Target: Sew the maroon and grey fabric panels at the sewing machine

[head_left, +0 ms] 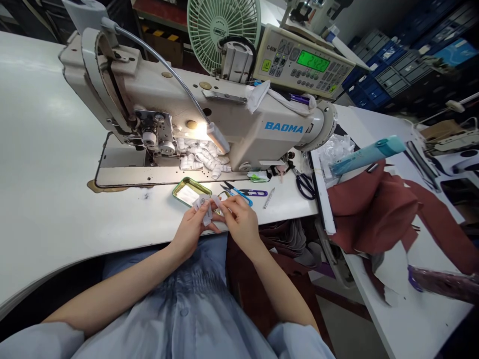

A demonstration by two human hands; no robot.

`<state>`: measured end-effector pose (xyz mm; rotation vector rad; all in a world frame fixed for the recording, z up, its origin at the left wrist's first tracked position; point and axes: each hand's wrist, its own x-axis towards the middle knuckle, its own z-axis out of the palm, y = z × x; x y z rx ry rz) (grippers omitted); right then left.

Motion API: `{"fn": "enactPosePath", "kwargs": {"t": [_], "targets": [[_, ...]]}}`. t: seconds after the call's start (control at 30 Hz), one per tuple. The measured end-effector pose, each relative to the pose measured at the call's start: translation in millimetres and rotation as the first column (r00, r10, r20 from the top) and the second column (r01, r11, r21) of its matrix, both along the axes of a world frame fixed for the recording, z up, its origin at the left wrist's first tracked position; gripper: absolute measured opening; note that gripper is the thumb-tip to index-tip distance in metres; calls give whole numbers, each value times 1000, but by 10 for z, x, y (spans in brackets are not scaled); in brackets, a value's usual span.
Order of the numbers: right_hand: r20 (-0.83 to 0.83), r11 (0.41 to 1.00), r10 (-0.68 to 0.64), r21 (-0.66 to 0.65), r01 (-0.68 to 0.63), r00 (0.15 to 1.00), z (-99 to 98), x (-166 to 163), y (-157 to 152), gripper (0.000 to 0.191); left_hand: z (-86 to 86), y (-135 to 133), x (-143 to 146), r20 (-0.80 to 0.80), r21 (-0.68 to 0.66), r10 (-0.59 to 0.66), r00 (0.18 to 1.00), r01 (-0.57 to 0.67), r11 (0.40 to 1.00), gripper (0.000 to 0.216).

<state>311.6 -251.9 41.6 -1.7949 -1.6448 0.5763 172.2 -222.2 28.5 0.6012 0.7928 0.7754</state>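
Note:
Close to the table's front edge, my left hand (190, 230) pinches a small white printed label (204, 208) between thumb and fingers. Beside it, my right hand (240, 219) has its thumb and fingertips closed on another small white label (217, 201); its print cannot be made out. Just beyond both hands lies a green-rimmed tray (180, 195) with something white in it. To the right of the tray rest blue-handled thread snips (239, 193) and purple thread snips (258, 193). A heap of white labels (209, 158) sits on the sewing machine bed under the lamp.
The sewing machine (224, 117) stands across the table, with a flexible lamp (217, 138) lit. Black-handled scissors (306, 187) lie to the right. Reddish-brown fabric pieces (374, 209) cover a side table. A green fan (220, 30) and control panel (305, 62) stand behind.

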Motion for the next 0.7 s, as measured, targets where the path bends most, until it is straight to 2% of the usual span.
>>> {"fn": "enactPosePath", "kwargs": {"t": [0.13,0.27,0.33,0.4,0.47,0.57,0.7], "targets": [[40,998,-2,-61,4,999,4,184,26,25,-33,6,-100,-100,51,-41,994,46,998,48],[88,992,-30,-118,40,996,-112,286,38,13,-59,0,-196,-164,79,-127,978,141,987,47],[176,984,-61,-157,89,983,-171,272,14,16,-56,8,-206,-195,88,-163,967,182,979,48],[288,983,-90,-127,131,953,-191,240,-26,20,-48,23,-191,-220,109,-187,957,215,971,48],[330,989,-119,-39,140,936,-155,212,-67,23,-46,37,-164,-235,125,-207,950,240,963,48],[168,995,-93,35,89,981,-37,184,-95,25,-63,47,-131,-261,130,-242,935,282,950,48],[-155,999,52,1,-52,986,31,157,-22,19,-97,53,-112,-295,159,-286,912,342,926,47]]}}
